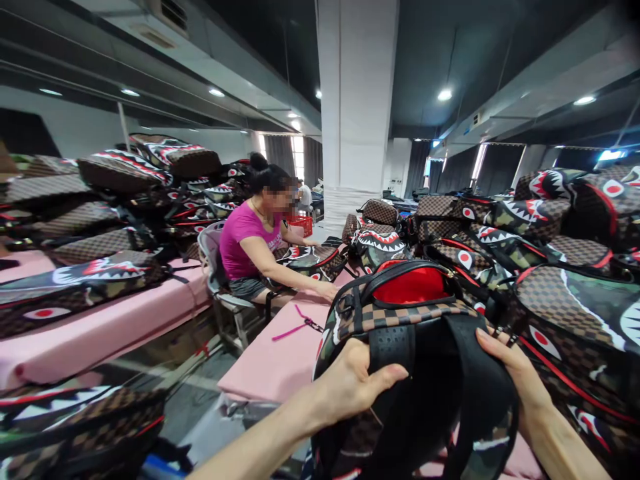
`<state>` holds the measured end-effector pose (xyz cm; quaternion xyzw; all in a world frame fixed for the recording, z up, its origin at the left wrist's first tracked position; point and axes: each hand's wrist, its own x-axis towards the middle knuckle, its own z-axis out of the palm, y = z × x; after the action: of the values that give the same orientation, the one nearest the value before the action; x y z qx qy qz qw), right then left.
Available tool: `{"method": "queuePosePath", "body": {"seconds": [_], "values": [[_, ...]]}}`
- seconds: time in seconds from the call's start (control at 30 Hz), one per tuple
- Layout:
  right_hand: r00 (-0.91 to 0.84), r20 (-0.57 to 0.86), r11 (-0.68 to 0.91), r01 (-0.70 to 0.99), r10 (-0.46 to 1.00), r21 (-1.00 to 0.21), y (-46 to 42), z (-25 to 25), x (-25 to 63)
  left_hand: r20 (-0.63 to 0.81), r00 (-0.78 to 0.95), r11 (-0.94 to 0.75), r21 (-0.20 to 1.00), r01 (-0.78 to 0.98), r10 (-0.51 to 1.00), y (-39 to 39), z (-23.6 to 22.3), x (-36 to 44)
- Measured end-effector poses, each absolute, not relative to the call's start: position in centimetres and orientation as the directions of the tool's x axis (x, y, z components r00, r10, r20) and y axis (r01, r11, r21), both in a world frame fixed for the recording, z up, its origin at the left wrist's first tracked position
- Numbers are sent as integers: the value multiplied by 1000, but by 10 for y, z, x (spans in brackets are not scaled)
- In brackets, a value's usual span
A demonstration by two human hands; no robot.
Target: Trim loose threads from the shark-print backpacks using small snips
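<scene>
I hold a backpack [420,347] upright in front of me, its black padded back panel and straps facing me. It has brown checker and camouflage fabric, and its open top shows a red lining. My left hand [353,383] grips the left side of the back panel, thumb across the padding. My right hand [515,373] clasps the right strap and edge. The bag stands at the near end of a pink-covered table [270,367].
A person in a magenta shirt [250,243] sits across the pink table, hands on another backpack [313,260]. Piles of shark-mouth backpacks rise at left [100,200] and right [560,227]. A white pillar [355,113] stands behind. Purple snips [297,323] lie on the table.
</scene>
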<state>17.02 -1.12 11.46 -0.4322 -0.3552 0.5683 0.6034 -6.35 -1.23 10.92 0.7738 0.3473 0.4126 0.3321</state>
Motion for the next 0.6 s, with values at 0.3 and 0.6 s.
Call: {"method": "queuePosePath", "body": {"seconds": [0.3,0.6], "values": [[57,-62,-41,-304,996,-952,-1,103,190,340,380,-479,794,375,860,-9,107,-58],[0,33,33,-169,999,-985,-57,127,176,89,494,-49,994,-94,865,-59,139,-74]]}}
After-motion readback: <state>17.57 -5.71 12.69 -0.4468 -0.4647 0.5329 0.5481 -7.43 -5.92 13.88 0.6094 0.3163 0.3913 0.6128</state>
